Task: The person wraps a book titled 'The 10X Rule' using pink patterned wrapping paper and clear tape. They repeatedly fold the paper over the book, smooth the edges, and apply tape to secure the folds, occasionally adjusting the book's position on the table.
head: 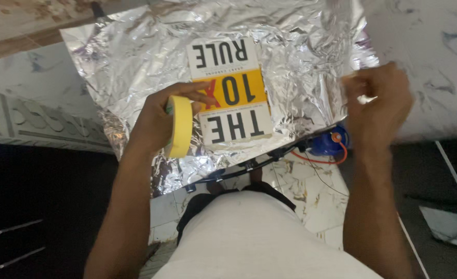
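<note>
A book (pixel 229 90) with a white and yellow cover lies flat on a large crinkled sheet of aluminium foil (pixel 135 57) spread over a marble counter (pixel 435 62). My left hand (pixel 158 121) holds a roll of yellow tape (pixel 180 126) upright at the book's left edge, fingers reaching onto the cover. My right hand (pixel 378 101) is closed over the foil's right edge, pinching it, with a small pale bit between the fingers.
The foil hangs over the counter's near edge. Below it are a blue object with an orange cord (pixel 329 142) and a black cable (pixel 249 164) on a marble-patterned floor (pixel 311 191). Dark cabinet fronts (pixel 37 206) stand at left.
</note>
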